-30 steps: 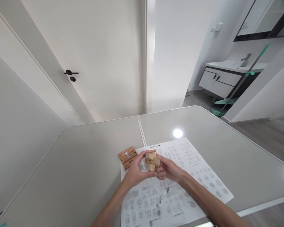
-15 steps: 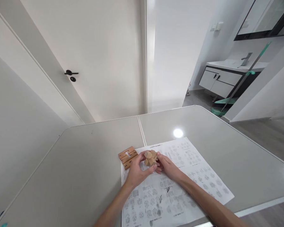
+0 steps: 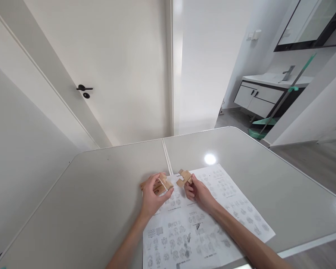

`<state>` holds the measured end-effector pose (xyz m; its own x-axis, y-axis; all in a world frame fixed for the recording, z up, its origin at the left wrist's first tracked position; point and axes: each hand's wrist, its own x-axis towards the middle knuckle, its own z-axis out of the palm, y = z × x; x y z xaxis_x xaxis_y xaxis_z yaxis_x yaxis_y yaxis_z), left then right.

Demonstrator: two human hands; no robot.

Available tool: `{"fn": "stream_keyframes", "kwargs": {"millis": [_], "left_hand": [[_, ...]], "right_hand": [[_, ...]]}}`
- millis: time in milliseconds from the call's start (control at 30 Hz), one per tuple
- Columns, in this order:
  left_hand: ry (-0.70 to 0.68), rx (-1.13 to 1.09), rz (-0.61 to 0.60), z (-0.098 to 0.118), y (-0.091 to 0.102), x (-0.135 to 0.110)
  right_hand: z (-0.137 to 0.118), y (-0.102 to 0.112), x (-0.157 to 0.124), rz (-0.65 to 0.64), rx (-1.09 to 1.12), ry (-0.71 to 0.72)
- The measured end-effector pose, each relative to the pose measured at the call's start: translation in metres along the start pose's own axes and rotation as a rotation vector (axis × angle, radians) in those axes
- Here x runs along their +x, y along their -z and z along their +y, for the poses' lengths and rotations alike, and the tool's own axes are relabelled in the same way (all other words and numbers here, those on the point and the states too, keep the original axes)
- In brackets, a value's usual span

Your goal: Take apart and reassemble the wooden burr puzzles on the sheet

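Two pinch grips: my left hand (image 3: 152, 196) closes its fingertips on a notched wooden bar (image 3: 165, 182), my right hand (image 3: 198, 191) on a notched wooden block (image 3: 184, 177) at the bar's 3 o'clock, apart, above the instruction sheet (image 3: 212, 228). I'd hold both by their ends, fingers off the notches, slots facing squarely.

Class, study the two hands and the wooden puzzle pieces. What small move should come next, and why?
Probably turn the wooden block in the left hand to face the crossed part in the right hand: the two are held apart above the diagram sheet, unjoined, with spare pieces lying by the left hand.
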<state>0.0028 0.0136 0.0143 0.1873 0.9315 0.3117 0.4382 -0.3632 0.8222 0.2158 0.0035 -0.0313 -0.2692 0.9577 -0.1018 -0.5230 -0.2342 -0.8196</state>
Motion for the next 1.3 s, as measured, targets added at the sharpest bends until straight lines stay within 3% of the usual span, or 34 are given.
{"fn": "stream_keyframes", "kwargs": {"millis": [100,267,733,1000,1200,1300], "left_hand": [[-0.17,0.316,-0.092,-0.003,0.004,0.0],[-0.289,0.479,-0.281,-0.007,0.002,-0.005],[-0.269,0.632,-0.216,-0.022,0.012,0.001],[-0.274,0.611,-0.147,-0.033,0.022,0.006],[-0.205,0.32,-0.093,-0.007,0.013,0.004],[-0.103,0.181,-0.207,0.005,0.003,-0.003]], "right_hand": [[-0.003,0.001,0.001,0.046,0.026,0.018],[-0.005,-0.001,0.002,0.064,0.02,0.04],[-0.003,0.001,0.001,0.0,-0.056,0.004],[-0.004,-0.001,0.0,-0.023,-0.083,-0.013],[-0.006,-0.007,-0.005,-0.076,-0.203,-0.002],[-0.006,-0.014,-0.01,-0.172,-0.256,-0.018]]}}
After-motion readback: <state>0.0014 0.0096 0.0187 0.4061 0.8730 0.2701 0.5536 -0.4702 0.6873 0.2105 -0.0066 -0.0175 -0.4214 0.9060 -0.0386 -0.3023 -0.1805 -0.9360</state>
